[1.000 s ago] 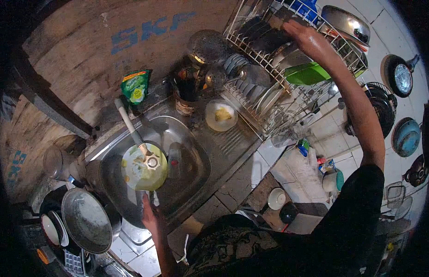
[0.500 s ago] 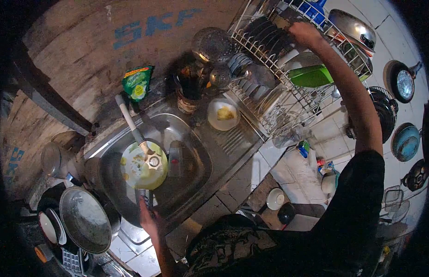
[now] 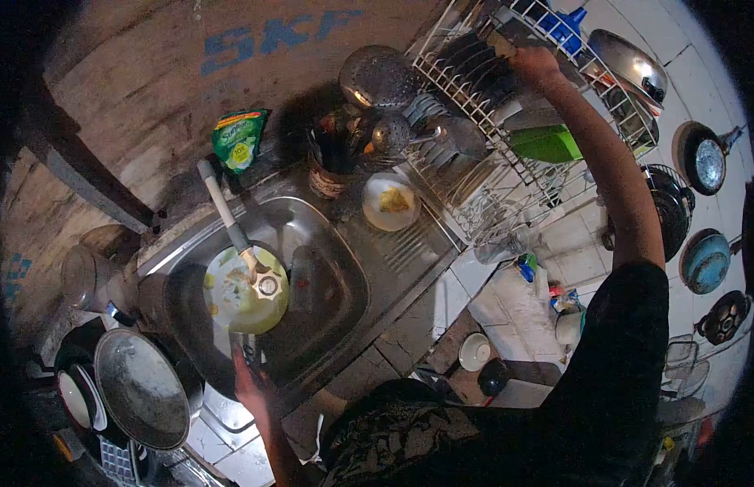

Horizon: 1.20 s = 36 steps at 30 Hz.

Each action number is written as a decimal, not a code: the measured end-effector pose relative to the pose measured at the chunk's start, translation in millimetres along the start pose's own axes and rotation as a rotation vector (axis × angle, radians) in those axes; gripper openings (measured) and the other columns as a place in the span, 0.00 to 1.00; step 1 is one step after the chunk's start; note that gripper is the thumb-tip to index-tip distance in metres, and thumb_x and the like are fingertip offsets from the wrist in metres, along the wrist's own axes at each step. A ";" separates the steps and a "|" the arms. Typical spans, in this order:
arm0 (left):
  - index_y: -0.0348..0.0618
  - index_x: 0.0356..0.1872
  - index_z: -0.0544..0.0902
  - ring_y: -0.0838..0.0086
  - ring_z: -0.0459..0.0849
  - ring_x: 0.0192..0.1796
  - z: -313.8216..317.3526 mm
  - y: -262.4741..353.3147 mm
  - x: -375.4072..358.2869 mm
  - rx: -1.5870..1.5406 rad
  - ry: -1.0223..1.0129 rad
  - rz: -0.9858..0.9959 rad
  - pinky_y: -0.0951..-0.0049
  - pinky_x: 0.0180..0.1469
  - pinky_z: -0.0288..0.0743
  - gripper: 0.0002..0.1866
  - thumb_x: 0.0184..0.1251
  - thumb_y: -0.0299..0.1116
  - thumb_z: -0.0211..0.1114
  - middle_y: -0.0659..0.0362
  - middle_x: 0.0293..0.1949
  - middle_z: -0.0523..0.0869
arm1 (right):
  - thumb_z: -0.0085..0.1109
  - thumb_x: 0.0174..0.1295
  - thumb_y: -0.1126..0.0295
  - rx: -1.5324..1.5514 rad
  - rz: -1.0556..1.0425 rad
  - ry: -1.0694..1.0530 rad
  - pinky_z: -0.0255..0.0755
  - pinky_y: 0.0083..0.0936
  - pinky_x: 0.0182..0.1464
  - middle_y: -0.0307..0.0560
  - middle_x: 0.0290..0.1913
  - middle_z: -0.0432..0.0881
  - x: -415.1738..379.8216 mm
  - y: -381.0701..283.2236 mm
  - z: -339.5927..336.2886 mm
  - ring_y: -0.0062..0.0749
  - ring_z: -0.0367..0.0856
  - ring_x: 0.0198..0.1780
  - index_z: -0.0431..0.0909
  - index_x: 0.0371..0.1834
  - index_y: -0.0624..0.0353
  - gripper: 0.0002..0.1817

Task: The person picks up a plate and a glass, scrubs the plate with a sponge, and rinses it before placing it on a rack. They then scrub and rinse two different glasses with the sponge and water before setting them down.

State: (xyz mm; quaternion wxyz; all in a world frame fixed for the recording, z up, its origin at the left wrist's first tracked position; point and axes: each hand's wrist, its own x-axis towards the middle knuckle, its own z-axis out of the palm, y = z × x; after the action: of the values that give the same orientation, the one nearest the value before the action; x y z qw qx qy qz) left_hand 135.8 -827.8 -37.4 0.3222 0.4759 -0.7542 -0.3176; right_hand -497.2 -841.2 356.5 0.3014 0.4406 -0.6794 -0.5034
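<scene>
My left hand (image 3: 248,383) is closed around the short grey handle of a pale green frying pan (image 3: 231,304) with yellowish food remnants in it. The pan is over the sink basin (image 3: 332,304), below the star-shaped outlet of the tap (image 3: 222,207). Reaching up to the top of the white wire dish rack (image 3: 462,96), my right hand (image 3: 537,66) has its fingers curled beside a row of dark upright plates (image 3: 466,66). A small brown piece shows at its fingertips; I cannot tell what it grips. Below that arm lies a green container (image 3: 547,144) in the rack.
A bowl with yellow scraps (image 3: 391,202) sits on the drainboard. Behind the sink stand a green soap pouch (image 3: 239,140) and a utensil holder (image 3: 326,177). A large metal pan (image 3: 143,390) is left of the basin. Pans (image 3: 706,261) hang on the tiled wall.
The view has shifted slightly. My right hand's fingers now show at a small brown piece by the dark plates. My left hand stays on the pan's handle.
</scene>
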 end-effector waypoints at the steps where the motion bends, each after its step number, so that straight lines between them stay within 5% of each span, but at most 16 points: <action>1: 0.39 0.66 0.65 0.48 0.79 0.55 -1.1 0.8 1.9 0.009 -0.008 -0.003 0.59 0.55 0.74 0.33 0.54 0.19 0.55 0.41 0.60 0.74 | 0.55 0.58 0.70 0.067 0.049 -0.037 0.80 0.36 0.41 0.49 0.36 0.85 7.4 -0.2 11.8 0.40 0.85 0.41 0.83 0.35 0.57 0.08; 9: 0.40 0.67 0.63 0.48 0.76 0.59 -3.5 -11.8 -3.6 0.097 -0.006 0.026 0.59 0.58 0.72 0.35 0.52 0.18 0.56 0.43 0.63 0.70 | 0.57 0.54 0.66 0.064 0.086 -0.077 0.80 0.37 0.41 0.50 0.37 0.84 13.9 2.3 21.0 0.42 0.85 0.39 0.82 0.42 0.52 0.12; 12: 0.40 0.67 0.63 0.48 0.74 0.61 -6.1 -12.9 -5.1 0.065 -0.014 0.028 0.60 0.60 0.71 0.37 0.49 0.17 0.57 0.43 0.63 0.70 | 0.62 0.54 0.64 0.555 0.189 0.169 0.80 0.40 0.40 0.54 0.39 0.84 6.4 9.2 20.4 0.46 0.84 0.42 0.81 0.38 0.57 0.11; 14: 0.38 0.67 0.62 0.48 0.73 0.62 -5.5 -15.9 -7.4 0.078 -0.028 0.001 0.60 0.60 0.70 0.38 0.49 0.15 0.57 0.43 0.63 0.70 | 0.64 0.54 0.61 0.312 0.140 0.009 0.79 0.42 0.42 0.55 0.40 0.82 -25.4 -9.6 -71.4 0.49 0.83 0.43 0.81 0.39 0.58 0.14; 18: 0.38 0.67 0.62 0.48 0.73 0.61 -5.3 -13.4 -7.4 0.086 -0.015 0.017 0.60 0.59 0.70 0.37 0.50 0.15 0.56 0.42 0.63 0.71 | 0.66 0.54 0.57 0.310 0.117 0.054 0.79 0.42 0.44 0.55 0.41 0.82 -22.7 -9.0 -55.3 0.50 0.83 0.44 0.81 0.40 0.58 0.18; 20: 0.39 0.67 0.63 0.47 0.75 0.58 -2.9 -13.6 -6.9 0.064 0.016 0.066 0.60 0.58 0.71 0.35 0.53 0.16 0.56 0.41 0.62 0.71 | 0.70 0.49 0.58 0.335 0.198 -0.012 0.78 0.44 0.46 0.54 0.44 0.81 -22.3 -9.1 -50.9 0.49 0.81 0.49 0.73 0.53 0.51 0.27; 23: 0.38 0.67 0.63 0.47 0.77 0.57 6.0 -12.3 -4.1 0.041 -0.051 -0.081 0.59 0.57 0.72 0.33 0.57 0.19 0.58 0.42 0.62 0.72 | 0.70 0.50 0.56 0.303 0.229 0.094 0.78 0.44 0.46 0.55 0.44 0.81 -21.5 -16.5 -40.8 0.50 0.81 0.48 0.74 0.52 0.53 0.27; 26: 0.38 0.67 0.64 0.49 0.77 0.57 21.3 -28.9 -8.2 0.005 -0.042 -0.117 0.59 0.57 0.72 0.31 0.60 0.23 0.58 0.43 0.62 0.72 | 0.70 0.50 0.55 0.322 0.256 0.027 0.78 0.44 0.45 0.54 0.44 0.81 -11.4 -10.5 -30.8 0.50 0.82 0.47 0.75 0.50 0.53 0.26; 27: 0.38 0.66 0.64 0.52 0.78 0.57 18.3 -17.0 1.9 -0.030 0.010 0.040 0.59 0.58 0.72 0.30 0.61 0.26 0.58 0.43 0.62 0.72 | 0.70 0.50 0.55 0.316 0.246 0.020 0.78 0.44 0.45 0.54 0.44 0.81 -11.3 -9.7 -32.4 0.50 0.82 0.47 0.75 0.50 0.53 0.26; 32: 0.42 0.67 0.65 0.53 0.76 0.60 22.5 -33.6 7.9 0.048 -0.096 -0.081 0.60 0.61 0.70 0.31 0.58 0.24 0.57 0.45 0.64 0.70 | 0.64 0.56 0.52 0.351 0.311 -0.053 0.76 0.39 0.43 0.56 0.35 0.82 -12.9 -12.1 -64.2 0.49 0.82 0.41 0.77 0.45 0.60 0.23; 33: 0.44 0.67 0.65 0.53 0.75 0.61 19.0 -32.3 12.3 0.030 -0.143 -0.189 0.60 0.62 0.69 0.32 0.57 0.23 0.57 0.47 0.65 0.69 | 0.63 0.57 0.54 0.389 0.238 0.055 0.76 0.36 0.43 0.54 0.33 0.83 -14.9 -6.9 -58.5 0.46 0.83 0.39 0.77 0.46 0.60 0.22; 35: 0.46 0.67 0.65 0.55 0.74 0.62 18.1 -40.9 18.8 0.158 -0.054 0.046 0.61 0.61 0.71 0.34 0.54 0.21 0.56 0.50 0.67 0.67 | 0.62 0.59 0.58 0.657 0.101 0.221 0.76 0.32 0.44 0.51 0.33 0.84 -30.8 -29.8 -84.1 0.40 0.84 0.39 0.78 0.49 0.60 0.20; 36: 0.45 0.65 0.67 0.56 0.74 0.63 16.1 -38.6 18.6 0.169 -0.077 -0.039 0.61 0.59 0.73 0.32 0.54 0.21 0.57 0.52 0.67 0.68 | 0.61 0.60 0.60 0.881 0.030 0.274 0.76 0.30 0.45 0.49 0.35 0.84 -54.7 -58.2 -115.6 0.36 0.84 0.41 0.78 0.49 0.60 0.19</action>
State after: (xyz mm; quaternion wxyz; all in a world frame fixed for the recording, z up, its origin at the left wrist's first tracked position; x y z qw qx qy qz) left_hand 136.6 -855.5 -73.8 0.2454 0.5035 -0.7806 -0.2773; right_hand -357.8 -846.3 339.1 0.1795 0.5794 -0.7888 -0.0995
